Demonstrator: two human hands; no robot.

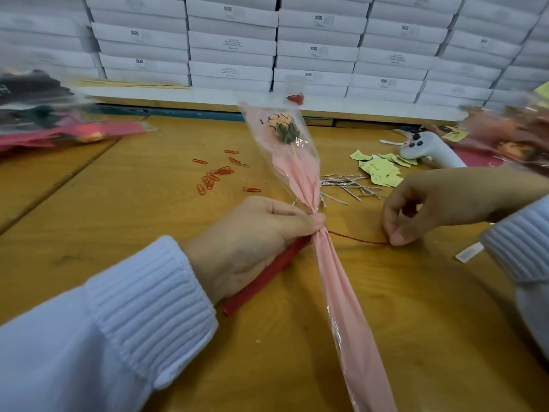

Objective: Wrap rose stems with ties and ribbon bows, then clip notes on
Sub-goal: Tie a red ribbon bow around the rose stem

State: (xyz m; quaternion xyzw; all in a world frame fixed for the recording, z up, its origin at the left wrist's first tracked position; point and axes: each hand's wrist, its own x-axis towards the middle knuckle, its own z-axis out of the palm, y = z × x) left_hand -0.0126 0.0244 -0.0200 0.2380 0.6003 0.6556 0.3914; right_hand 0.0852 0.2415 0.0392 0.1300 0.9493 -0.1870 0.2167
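The wrapped rose (297,173) lies along the middle of the worktop (148,209), bloom end away from the person and tail end toward the near edge. This places the gathered neck of the pink sleeve directly between the two hands.

The left hand (252,239) grips that neck, fingers curled round the bunched paper and film. The grip holds the pleats closed and anchors the stem against sideways pull. Whether a tie is already on the neck cannot be determined, as the fingers cover it.

The red ribbon (264,278) runs flat under the left hand, crosses the neck, and comes out on the right as a thin line (probably seen edge-on). The right hand (433,203) pinches its free end between thumb and forefinger, low over the worktop. The pinch draws the ribbon taut, so the bow will likely sit tight at the narrowest point.

Supplies lie within reach beyond the hands:
- silver twist ties (344,185), just right of the sleeve
- yellow notes (381,171), beyond the ties
- red paper clips (212,178), to the left

The note is not yet clipped on.
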